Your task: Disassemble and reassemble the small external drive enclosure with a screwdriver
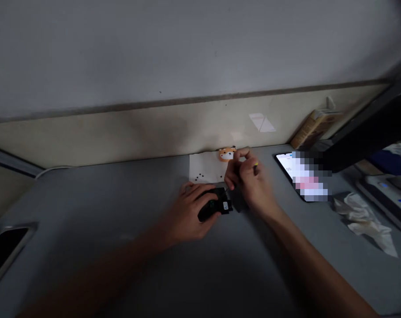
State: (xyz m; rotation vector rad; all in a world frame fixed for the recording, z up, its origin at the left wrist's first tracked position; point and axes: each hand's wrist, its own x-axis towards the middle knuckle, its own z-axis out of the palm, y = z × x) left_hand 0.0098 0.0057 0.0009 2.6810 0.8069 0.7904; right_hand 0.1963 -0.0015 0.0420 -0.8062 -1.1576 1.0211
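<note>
Left hand (187, 214) cupped over a black plastic handheld device (216, 206) with a small white label, fingers wrapped across its top. Device sits on the grey counter (97, 212), mid-width, nearer the back edge than the front. Right hand (249, 182) just beside it, thumb and fingers pinched on a thin tool with a yellow end (256, 164); a fine metal shaft seems to angle down toward the device, but the contact is hidden. Hands close together, each closed on its own item.

Along the back edge, a white paper sheet (203, 165) carries a cluster of small black screws (199, 177). An orange-and-white animal-face figurine (226, 154) sits at the sheet's far edge. To the right, a lit smartphone (288, 170) lies with its screen pixelated. Crumpled white tissue (362, 223) lies nearer the right edge. A tan cardboard box (314, 129) leans against the wall in the back right.
</note>
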